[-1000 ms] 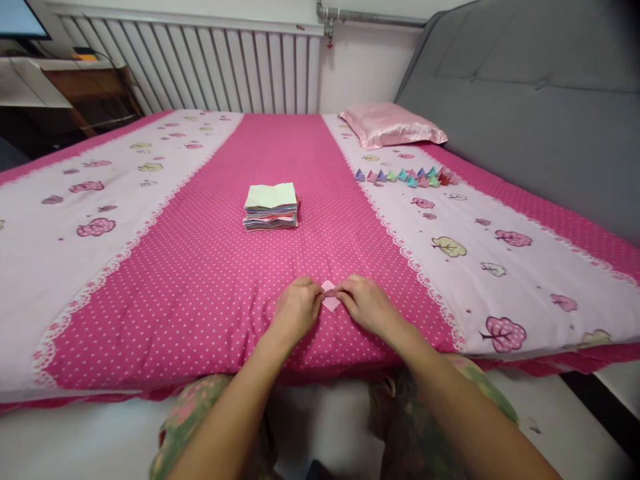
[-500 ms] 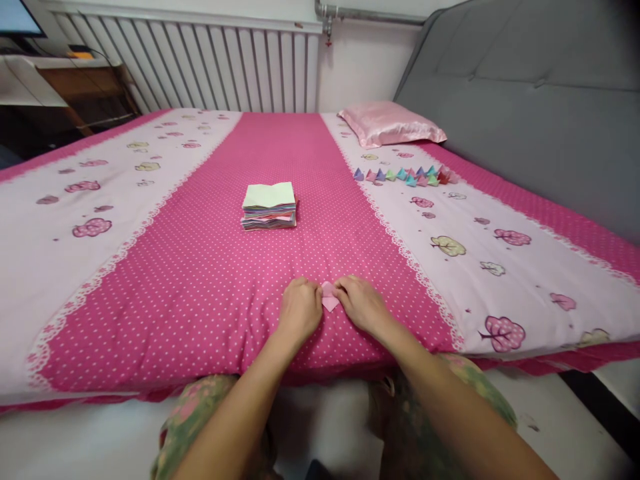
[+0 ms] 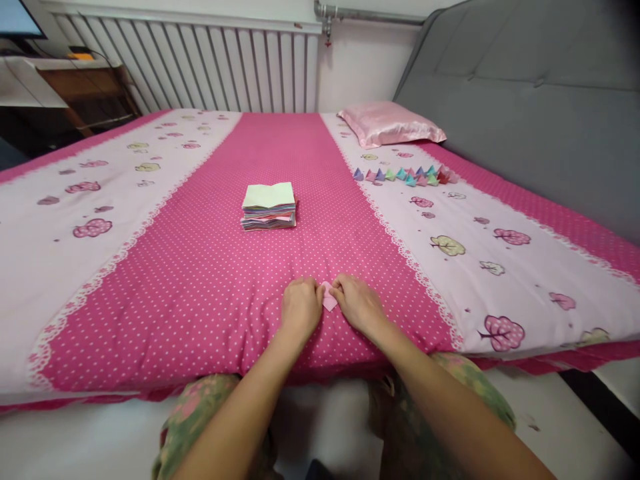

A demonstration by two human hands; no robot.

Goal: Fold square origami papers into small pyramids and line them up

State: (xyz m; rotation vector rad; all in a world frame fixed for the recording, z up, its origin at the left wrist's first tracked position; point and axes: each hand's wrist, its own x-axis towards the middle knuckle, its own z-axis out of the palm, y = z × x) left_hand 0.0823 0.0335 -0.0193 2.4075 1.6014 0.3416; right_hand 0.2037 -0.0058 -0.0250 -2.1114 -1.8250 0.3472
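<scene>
So the bed [image 3: 280, 147] takes up most of my feed, and all the paper stuff is on it. The pillow [image 3: 390, 123] lies at the far right, nothing to do with the work. Near it is the row [image 3: 410, 180] of little pointy folded bits in mixed colors. I'd call those the done ones, though they crowd together at the right end so I can't get a clean count. Left of that, mid-bed, is the stack [image 3: 269, 208], pale sheet on top. It's pretty tall and those sheets look unfolded to me, so I'd say way more is left than done.

Down at the near edge I've got the left hand [image 3: 303, 307] and right hand [image 3: 357, 301] facing each other, each grip pinched closed on its own side of the pink paper [image 3: 329, 302]. Can't tell how hard. That piece is down on the bed between them, small, pointed toward me, so I'd guess partway folded, not finished.
</scene>
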